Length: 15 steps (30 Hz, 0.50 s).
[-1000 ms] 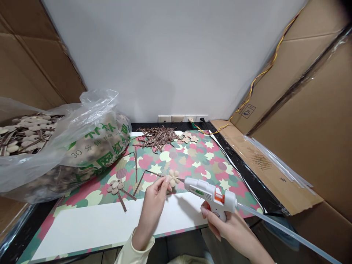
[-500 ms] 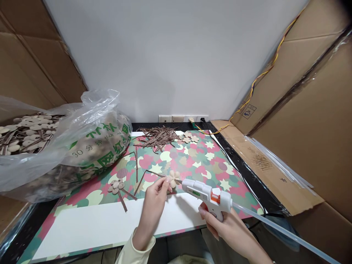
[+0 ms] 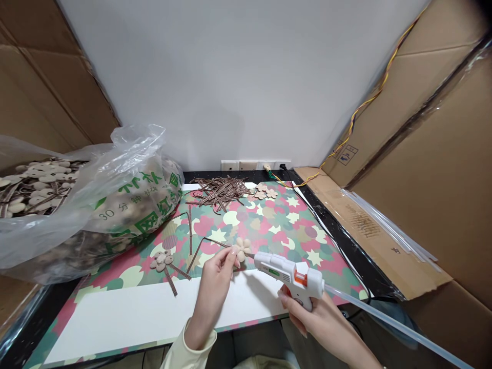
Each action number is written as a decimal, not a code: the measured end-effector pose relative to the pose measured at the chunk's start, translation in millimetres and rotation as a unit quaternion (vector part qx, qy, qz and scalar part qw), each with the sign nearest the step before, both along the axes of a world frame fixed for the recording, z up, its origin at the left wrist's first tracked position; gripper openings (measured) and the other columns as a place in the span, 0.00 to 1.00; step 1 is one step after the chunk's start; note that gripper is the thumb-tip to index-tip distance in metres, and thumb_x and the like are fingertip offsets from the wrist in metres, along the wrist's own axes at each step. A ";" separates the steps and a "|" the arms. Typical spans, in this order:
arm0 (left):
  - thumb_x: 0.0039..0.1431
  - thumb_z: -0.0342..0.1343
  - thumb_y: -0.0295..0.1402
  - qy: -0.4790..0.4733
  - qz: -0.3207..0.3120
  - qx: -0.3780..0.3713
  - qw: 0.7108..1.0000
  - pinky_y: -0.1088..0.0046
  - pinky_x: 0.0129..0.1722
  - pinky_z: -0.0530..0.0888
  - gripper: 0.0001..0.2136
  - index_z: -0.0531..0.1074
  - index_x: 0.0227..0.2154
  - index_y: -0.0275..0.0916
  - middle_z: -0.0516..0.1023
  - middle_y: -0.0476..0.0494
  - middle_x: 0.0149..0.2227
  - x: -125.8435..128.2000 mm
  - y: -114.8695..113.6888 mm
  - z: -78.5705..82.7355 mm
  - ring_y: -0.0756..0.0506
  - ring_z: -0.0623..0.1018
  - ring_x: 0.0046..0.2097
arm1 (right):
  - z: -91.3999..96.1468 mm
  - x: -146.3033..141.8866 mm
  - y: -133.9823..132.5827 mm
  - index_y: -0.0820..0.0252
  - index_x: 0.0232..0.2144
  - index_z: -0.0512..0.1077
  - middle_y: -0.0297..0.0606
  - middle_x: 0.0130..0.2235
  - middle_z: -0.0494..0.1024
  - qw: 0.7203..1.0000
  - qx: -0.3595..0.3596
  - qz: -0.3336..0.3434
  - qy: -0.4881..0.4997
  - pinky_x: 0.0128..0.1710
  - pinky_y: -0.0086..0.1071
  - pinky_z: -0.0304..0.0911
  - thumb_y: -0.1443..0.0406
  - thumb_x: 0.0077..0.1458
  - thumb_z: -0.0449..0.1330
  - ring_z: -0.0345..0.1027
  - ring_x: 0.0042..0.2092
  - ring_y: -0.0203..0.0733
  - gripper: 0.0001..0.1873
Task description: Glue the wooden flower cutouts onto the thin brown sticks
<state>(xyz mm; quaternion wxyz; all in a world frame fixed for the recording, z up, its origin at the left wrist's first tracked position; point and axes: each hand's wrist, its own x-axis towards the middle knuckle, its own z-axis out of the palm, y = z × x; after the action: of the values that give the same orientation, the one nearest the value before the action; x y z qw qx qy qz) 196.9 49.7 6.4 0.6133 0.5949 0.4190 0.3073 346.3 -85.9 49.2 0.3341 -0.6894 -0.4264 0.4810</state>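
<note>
My left hand (image 3: 220, 269) pinches a beige fabric flower (image 3: 243, 248) by its left petals, above the table. In my right hand (image 3: 303, 310) is a white glue gun (image 3: 288, 271), its nozzle pointing left at the flower's middle. A long clear glue stick (image 3: 384, 312) runs out of the gun's back toward the lower right. Behind my left fingers lies a bent brown ribbon strip (image 3: 207, 240); whether it touches the flower I cannot tell. Farther left rests a flower with two ribbon tails (image 3: 163, 260).
A plastic bag (image 3: 126, 205) full of flowers fills the left side. At the back lie a heap of brown ribbons (image 3: 221, 192) and several flowers (image 3: 265, 191). Glue sticks (image 3: 388, 228) lie on cardboard at right. Cables (image 3: 315, 220) run from the wall sockets (image 3: 248, 165).
Almost nothing differs. My left hand still pinches the flower and the glue gun's nozzle stays at its middle; the whole view has shifted very slightly.
</note>
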 end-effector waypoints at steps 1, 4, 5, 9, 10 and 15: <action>0.58 0.48 0.46 -0.002 0.000 -0.001 1.000 0.76 0.23 0.55 0.17 0.63 0.22 0.38 0.58 0.53 0.21 0.1 0.0 0.1 0.52 0.57 0.23 | 0.2 -0.2 0.0 0.58 0.26 0.61 0.26 0.17 0.58 1.000 0.002 -0.003 0.005 0.24 0.27 0.53 0.54 0.58 0.50 0.50 0.21 0.32 0.15; 0.58 0.48 0.46 -0.004 0.000 -0.002 1.000 0.76 0.23 0.55 0.17 0.63 0.21 0.38 0.58 0.53 0.21 0.2 -0.2 0.3 0.52 0.57 0.23 | -0.3 -0.6 -0.7 0.58 0.25 0.61 0.26 0.17 0.58 1.000 0.001 -0.014 0.013 0.24 0.27 0.53 0.54 0.57 0.50 0.50 0.21 0.33 0.16; 0.58 0.48 0.46 -0.004 0.000 -0.001 1.000 0.76 0.23 0.55 0.17 0.62 0.21 0.38 0.58 0.53 0.21 0.1 -0.2 0.3 0.52 0.57 0.23 | -0.9 -0.6 -1.1 0.58 0.24 0.61 0.26 0.17 0.58 1.000 -0.001 -0.016 0.013 0.24 0.27 0.53 0.54 0.57 0.50 0.50 0.21 0.33 0.16; 0.58 0.48 0.46 -0.003 0.004 0.001 1.000 0.76 0.22 0.55 0.17 0.62 0.21 0.38 0.59 0.53 0.20 -0.3 -0.1 0.3 0.52 0.58 0.23 | -4.1 0.6 -3.4 0.57 0.23 0.60 0.27 0.16 0.58 1.000 -0.004 -0.012 0.000 0.23 0.27 0.53 0.53 0.57 0.50 0.51 0.21 0.33 0.17; 0.58 0.48 0.46 -0.004 0.005 0.001 1.000 0.76 0.22 0.55 0.18 0.63 0.21 0.38 0.59 0.53 0.20 -0.3 0.0 0.3 0.52 0.58 0.23 | -4.9 1.2 -3.8 0.57 0.23 0.60 0.27 0.16 0.58 1.000 -0.007 -0.010 -0.004 0.23 0.27 0.53 0.53 0.57 0.50 0.51 0.21 0.33 0.17; 0.57 0.49 0.47 -0.011 0.009 -0.005 1.000 0.77 0.22 0.55 0.18 0.63 0.21 0.38 0.60 0.53 0.20 0.1 0.7 0.2 0.52 0.58 0.22 | -8.4 3.3 -4.8 0.58 0.24 0.60 0.26 0.16 0.58 0.999 -0.020 -0.012 -0.030 0.24 0.27 0.53 0.54 0.57 0.49 0.52 0.21 0.33 0.16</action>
<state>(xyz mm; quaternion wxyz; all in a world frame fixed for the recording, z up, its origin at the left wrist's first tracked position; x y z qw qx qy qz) 197.0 50.4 6.6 0.6181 0.5844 0.4192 0.3173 349.6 -90.7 40.8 0.3128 -0.7150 -0.4181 0.4648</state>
